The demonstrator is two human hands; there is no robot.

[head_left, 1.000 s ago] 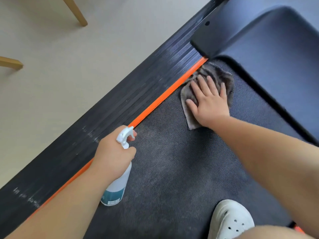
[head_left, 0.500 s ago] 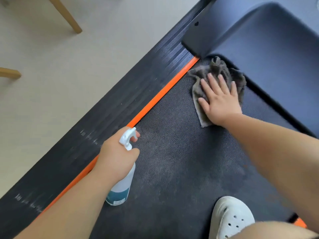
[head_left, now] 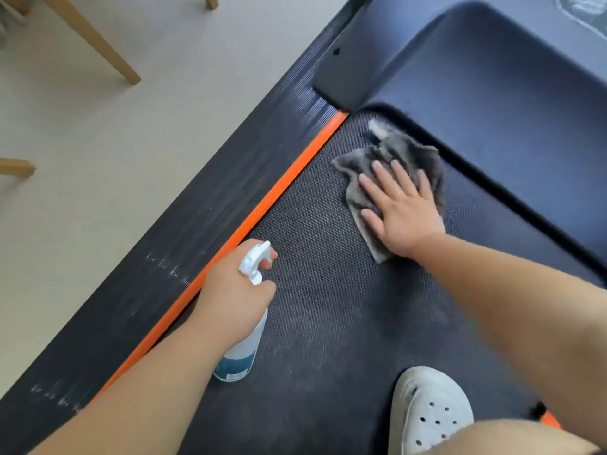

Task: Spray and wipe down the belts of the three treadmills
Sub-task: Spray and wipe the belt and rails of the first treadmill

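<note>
A dark textured treadmill belt (head_left: 322, 323) fills the middle of the view, edged by an orange strip (head_left: 262, 205). My right hand (head_left: 399, 211) lies flat with spread fingers on a crumpled grey cloth (head_left: 394, 156) near the front of the belt, just short of the dark motor cover (head_left: 492, 93). My left hand (head_left: 235, 297) grips the neck of a white spray bottle (head_left: 241, 353) with a teal label, a finger on the trigger and the nozzle pointing toward the cloth.
A ribbed black side rail (head_left: 164, 257) runs left of the orange strip, with beige floor (head_left: 131, 142) beyond it. Wooden furniture legs (head_left: 95, 41) stand on the floor at upper left. My white perforated clog (head_left: 430, 408) stands on the belt at the bottom.
My right hand has slid the cloth back from the front left corner toward the belt's middle, then a little nearer to me. The left hand and bottle kept their position.
</note>
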